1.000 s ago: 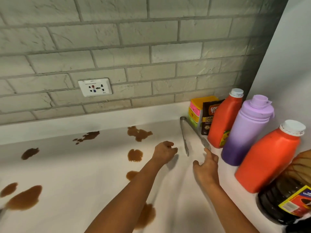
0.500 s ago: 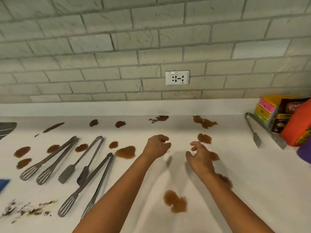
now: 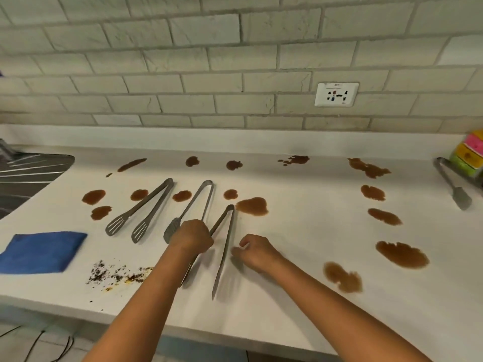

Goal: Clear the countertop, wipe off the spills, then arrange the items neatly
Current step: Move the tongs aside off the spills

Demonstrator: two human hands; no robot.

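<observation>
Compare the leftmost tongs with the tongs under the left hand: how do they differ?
The leftmost tongs lie untouched on the countertop; the near tongs have the left hand curled over one arm. The leftmost tongs' slotted tips show sharply; the near tongs' tips are blurred. No spill touches the leftmost tongs, while the near tongs' hinge lies beside a large brown spill. Both are metal, hinge toward the wall.

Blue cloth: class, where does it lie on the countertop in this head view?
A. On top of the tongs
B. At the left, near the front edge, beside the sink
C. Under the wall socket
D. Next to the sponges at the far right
B: the blue cloth lies flat at the left of the countertop, in front of the sink, apart from the tongs.
</observation>
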